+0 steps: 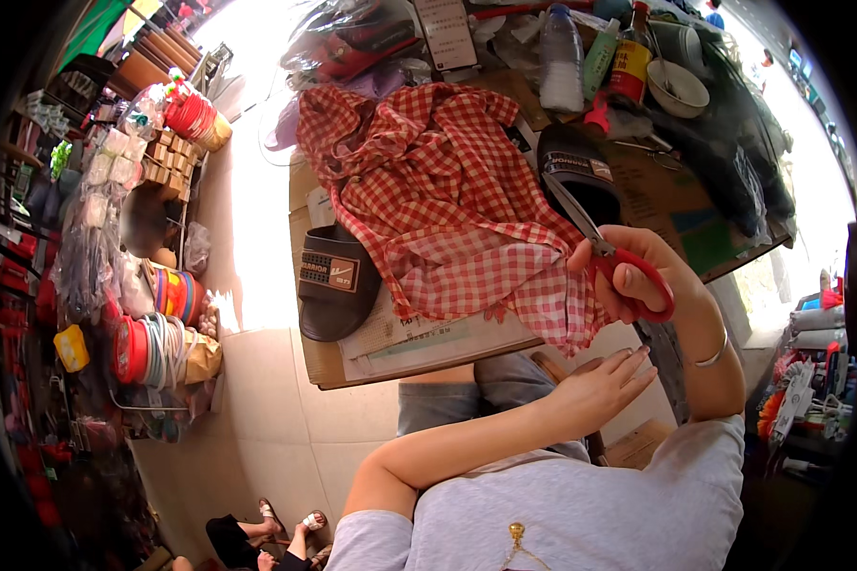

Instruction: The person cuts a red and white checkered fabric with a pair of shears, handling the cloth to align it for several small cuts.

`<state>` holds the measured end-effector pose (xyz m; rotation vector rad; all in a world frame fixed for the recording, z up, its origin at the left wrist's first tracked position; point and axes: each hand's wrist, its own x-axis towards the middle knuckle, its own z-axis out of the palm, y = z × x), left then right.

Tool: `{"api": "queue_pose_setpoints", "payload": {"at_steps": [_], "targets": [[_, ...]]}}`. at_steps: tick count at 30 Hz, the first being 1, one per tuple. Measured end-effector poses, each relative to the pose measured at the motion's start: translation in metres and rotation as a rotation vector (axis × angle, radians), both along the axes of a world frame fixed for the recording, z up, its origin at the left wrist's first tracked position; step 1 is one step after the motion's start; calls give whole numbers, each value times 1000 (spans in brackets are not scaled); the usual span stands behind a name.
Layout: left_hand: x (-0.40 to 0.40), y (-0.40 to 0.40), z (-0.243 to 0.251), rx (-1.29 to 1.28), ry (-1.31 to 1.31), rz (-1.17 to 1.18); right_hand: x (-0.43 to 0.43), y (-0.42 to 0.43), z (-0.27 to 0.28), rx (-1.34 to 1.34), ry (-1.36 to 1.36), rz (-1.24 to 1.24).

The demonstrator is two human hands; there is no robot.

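Note:
My right hand (632,275) holds a pair of scissors (632,282) with red handles, its blades partly apart and pointing up and left, over the right edge of a red-and-white gingham cloth garment (428,178). The garment lies crumpled on the cardboard-covered table, one corner hanging over the near edge. My left hand (603,385) reaches across my body just below that corner, fingers extended; I see nothing in it. A dark slide sandal (337,282) lies left of the garment, and another slide sandal (578,175) lies to its right, behind the blades.
At the table's back stand a clear plastic bottle (561,64), a sauce bottle (630,61) and a white bowl (677,89) with a spoon. Dark bagged fabric (735,164) covers the right side. A shelf with ribbon spools (175,292) is to the left. Another person's feet (293,517) show at lower left.

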<state>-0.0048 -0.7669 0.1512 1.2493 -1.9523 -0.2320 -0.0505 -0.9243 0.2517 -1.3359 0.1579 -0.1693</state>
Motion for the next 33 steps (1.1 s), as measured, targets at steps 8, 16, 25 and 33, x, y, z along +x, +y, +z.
{"api": "queue_pose_setpoints", "payload": {"at_steps": [8, 16, 25, 33], "targets": [[169, -1, 64, -126, -185, 599, 0, 2, -30, 104, -15, 22], [225, 0, 69, 427, -192, 716, 31, 16, -40, 79, 70, 184], [208, 10, 57, 443, 709, 533, 45, 25, -43, -370, 10, 109], [213, 17, 38, 489, 766, 549, 44, 27, -28, -765, 224, 94]]}}
